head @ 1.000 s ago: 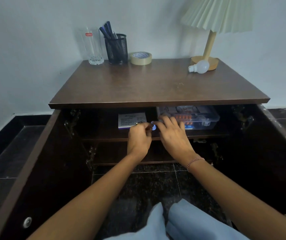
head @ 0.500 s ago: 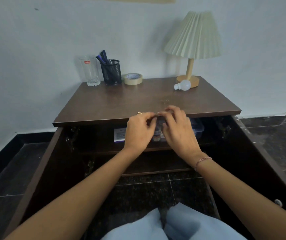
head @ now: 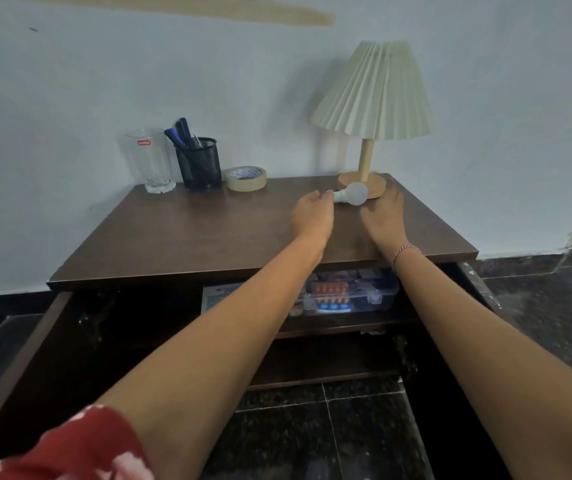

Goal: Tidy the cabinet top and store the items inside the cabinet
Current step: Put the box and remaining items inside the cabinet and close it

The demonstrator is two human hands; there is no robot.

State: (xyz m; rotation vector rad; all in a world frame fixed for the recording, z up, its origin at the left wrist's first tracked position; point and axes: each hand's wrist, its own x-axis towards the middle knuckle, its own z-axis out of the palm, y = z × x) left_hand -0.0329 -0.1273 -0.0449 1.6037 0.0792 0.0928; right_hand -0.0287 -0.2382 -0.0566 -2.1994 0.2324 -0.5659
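A white light bulb [head: 353, 194] lies on its side on the brown cabinet top [head: 208, 230], against the lamp's wooden base [head: 364, 183]. My left hand [head: 312, 216] reaches over the top, its fingertips at the bulb's screw end. My right hand [head: 383, 214] hovers with loose fingers just right of the bulb, near the lamp base. Neither hand grips anything. Inside the open cabinet, on the upper shelf, sit a clear plastic box of medicine strips [head: 350, 294] and a white printed packet [head: 218, 299].
A drinking glass [head: 149, 161], a black mesh pen holder [head: 198, 164] and a roll of tape [head: 246, 178] stand at the back left of the top. The pleated lamp [head: 374, 95] is at back right. Both cabinet doors hang open; dark tiled floor lies below.
Both hands left the upper shelf inside the cabinet and rose onto the cabinet top, reaching the bulb by the lamp. The view tilted upward.
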